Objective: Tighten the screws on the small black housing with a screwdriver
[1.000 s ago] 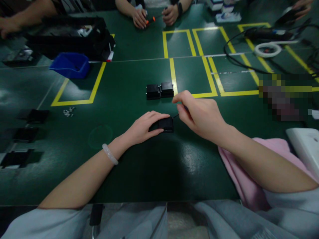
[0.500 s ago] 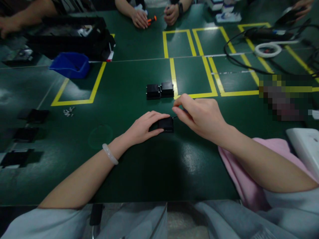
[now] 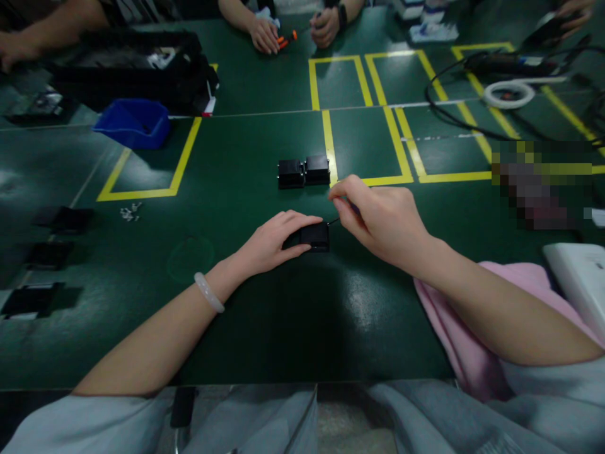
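Observation:
My left hand (image 3: 274,239) lies over a small black box (image 3: 315,236) on the green table (image 3: 265,315), with thumb and fingers clamped on its sides. My right hand (image 3: 378,217) is closed in a pinch on a thin dark tool (image 3: 334,221). The tool's tip meets the box's upper right corner. Most of the tool is hidden in the fingers. Two more black boxes (image 3: 303,172) stand side by side a little farther away, untouched.
Yellow tape outlines (image 3: 363,126) mark the table. A blue bin (image 3: 133,122) and a black tray (image 3: 137,69) stand far left, small screws (image 3: 130,212) and black parts (image 3: 47,255) at the left edge. Cables (image 3: 472,94) lie far right. Other people's hands (image 3: 265,34) work opposite.
My right hand's fingers shifted slightly up and down around the tool at the box. The left hand and the box stayed put. The hands opposite moved an orange-handled tool.

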Demonstrator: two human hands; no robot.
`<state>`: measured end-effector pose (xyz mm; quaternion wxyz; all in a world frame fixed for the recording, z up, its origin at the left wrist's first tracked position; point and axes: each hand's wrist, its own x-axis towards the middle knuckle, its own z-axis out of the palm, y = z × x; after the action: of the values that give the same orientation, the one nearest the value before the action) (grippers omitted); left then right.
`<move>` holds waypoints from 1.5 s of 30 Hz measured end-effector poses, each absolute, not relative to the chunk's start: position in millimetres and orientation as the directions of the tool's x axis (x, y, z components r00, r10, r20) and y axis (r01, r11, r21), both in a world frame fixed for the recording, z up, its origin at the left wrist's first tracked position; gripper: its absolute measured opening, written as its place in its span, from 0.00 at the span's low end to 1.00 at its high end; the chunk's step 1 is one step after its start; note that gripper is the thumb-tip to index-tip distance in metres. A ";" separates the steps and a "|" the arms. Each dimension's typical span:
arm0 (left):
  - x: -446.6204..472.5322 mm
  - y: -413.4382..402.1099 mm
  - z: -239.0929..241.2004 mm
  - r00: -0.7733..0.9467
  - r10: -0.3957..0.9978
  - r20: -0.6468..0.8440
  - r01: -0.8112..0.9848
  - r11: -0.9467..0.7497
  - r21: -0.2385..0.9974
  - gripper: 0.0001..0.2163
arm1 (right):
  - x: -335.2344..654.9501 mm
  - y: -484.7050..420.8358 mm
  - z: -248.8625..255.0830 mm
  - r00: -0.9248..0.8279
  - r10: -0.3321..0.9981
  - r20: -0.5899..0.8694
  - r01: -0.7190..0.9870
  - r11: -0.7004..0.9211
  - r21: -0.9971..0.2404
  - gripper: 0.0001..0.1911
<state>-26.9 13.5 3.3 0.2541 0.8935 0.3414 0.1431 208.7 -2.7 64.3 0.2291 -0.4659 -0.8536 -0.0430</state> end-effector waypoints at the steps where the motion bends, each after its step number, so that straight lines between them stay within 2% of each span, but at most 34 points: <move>1: -26.8 13.5 3.5 0.726 0.683 0.079 0.538 -0.635 0.554 0.21 | 208.5 -2.7 64.4 -0.458 0.773 0.439 0.812 0.565 -0.147 0.15; 21: -26.8 13.6 3.4 0.724 0.685 0.079 0.538 -0.633 0.556 0.21 | 208.2 -3.2 64.4 -0.474 0.781 0.406 0.813 0.566 -0.139 0.18; 28: -27.6 14.2 2.1 0.725 0.684 0.077 0.539 -0.634 0.555 0.21 | 209.3 -2.5 63.2 -0.485 0.750 0.450 0.784 0.600 -0.155 0.15; 33: -27.6 13.9 2.5 0.731 0.678 0.081 0.531 -0.639 0.557 0.21 | 209.8 -2.8 63.0 -0.487 0.766 0.419 0.804 0.581 -0.126 0.18; 40: -27.0 13.5 4.3 0.728 0.683 0.067 0.542 -0.632 0.553 0.21 | 209.1 -2.3 63.7 -0.490 0.741 0.459 0.773 0.613 -0.164 0.14; 45: -27.3 13.5 3.3 0.728 0.681 0.079 0.542 -0.643 0.542 0.21 | 209.3 -2.8 62.9 -0.489 0.762 0.424 0.798 0.587 -0.135 0.17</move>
<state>-27.3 13.5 3.3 0.2496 0.8955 0.3411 0.1392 209.3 -2.8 62.9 0.2249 -0.4528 -0.8619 -0.0401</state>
